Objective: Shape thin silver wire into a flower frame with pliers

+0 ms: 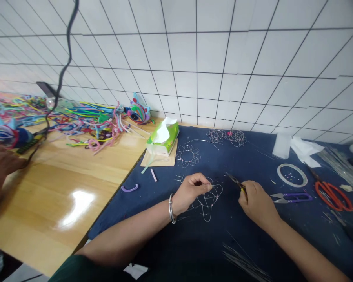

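My left hand [191,192], with a silver bangle at the wrist, pinches a looped wire frame [206,214] between thumb and fingertips just over the dark blue cloth [176,231]. The frame has thin petal-like loops, and part of it is hidden behind the fingers. To the right, my right hand [257,201] is wrapped round a pair of pliers [233,179], whose jaws point up and left toward the frame without touching it. Another flower-shaped wire ring [188,156] lies behind my left hand.
Purple thread snips [295,197], red-handled scissors [333,196] and a white ring [292,175] lie at the right. Loose wires [244,262] are near the front edge. A green tissue pack [163,137] stands behind. At the left, another person's hand [6,162] is near colourful fuzzy stems [97,117].
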`<state>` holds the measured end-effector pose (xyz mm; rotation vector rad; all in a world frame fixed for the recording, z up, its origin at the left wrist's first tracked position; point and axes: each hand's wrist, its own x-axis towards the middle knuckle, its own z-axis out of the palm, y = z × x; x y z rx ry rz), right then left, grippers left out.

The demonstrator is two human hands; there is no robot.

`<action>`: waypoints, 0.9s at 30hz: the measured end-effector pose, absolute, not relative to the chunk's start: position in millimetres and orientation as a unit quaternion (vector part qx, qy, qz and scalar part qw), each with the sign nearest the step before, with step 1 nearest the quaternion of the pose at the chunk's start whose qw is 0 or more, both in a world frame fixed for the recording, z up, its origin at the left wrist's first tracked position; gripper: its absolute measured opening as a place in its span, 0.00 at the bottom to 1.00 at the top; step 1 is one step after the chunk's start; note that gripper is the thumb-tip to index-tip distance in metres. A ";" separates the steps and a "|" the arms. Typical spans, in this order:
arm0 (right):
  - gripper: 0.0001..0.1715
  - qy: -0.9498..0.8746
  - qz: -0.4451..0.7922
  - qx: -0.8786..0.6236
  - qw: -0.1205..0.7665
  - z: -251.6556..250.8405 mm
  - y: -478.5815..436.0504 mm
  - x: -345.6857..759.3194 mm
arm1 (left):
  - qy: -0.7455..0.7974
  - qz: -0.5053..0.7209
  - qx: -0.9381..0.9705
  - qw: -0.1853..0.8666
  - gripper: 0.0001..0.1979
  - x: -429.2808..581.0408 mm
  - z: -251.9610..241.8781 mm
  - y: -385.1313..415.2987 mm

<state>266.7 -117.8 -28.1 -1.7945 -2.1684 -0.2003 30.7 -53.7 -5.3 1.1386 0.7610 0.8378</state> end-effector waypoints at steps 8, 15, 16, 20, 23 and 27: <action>0.20 -0.839 -0.074 -0.485 0.235 -9.8 -136.6 247.9 | 0.362 0.378 0.535 0.663 0.08 35.0 -7.9 -58.1; 0.18 -0.820 -0.096 -0.518 0.223 -6.3 -132.5 246.4 | 0.375 0.355 0.583 0.627 0.08 36.7 -10.0 -61.3; 0.18 -0.821 -0.096 -0.517 0.221 -6.2 -132.5 246.9 | 0.375 0.351 0.591 0.622 0.08 36.9 -10.2 -61.5; 0.19 -0.828 -0.097 -0.505 0.223 -7.2 -133.1 247.9 | 0.374 0.343 0.619 0.599 0.08 37.5 -11.1 -61.9; 0.18 -0.832 -0.108 -0.499 0.218 -9.7 -133.4 249.5 | 0.373 0.340 0.634 0.586 0.07 37.5 -12.2 -61.9; 0.18 -0.839 -0.137 -0.487 0.200 -11.5 -134.6 252.5 | 0.374 0.336 0.660 0.558 0.07 36.8 -13.8 -62.0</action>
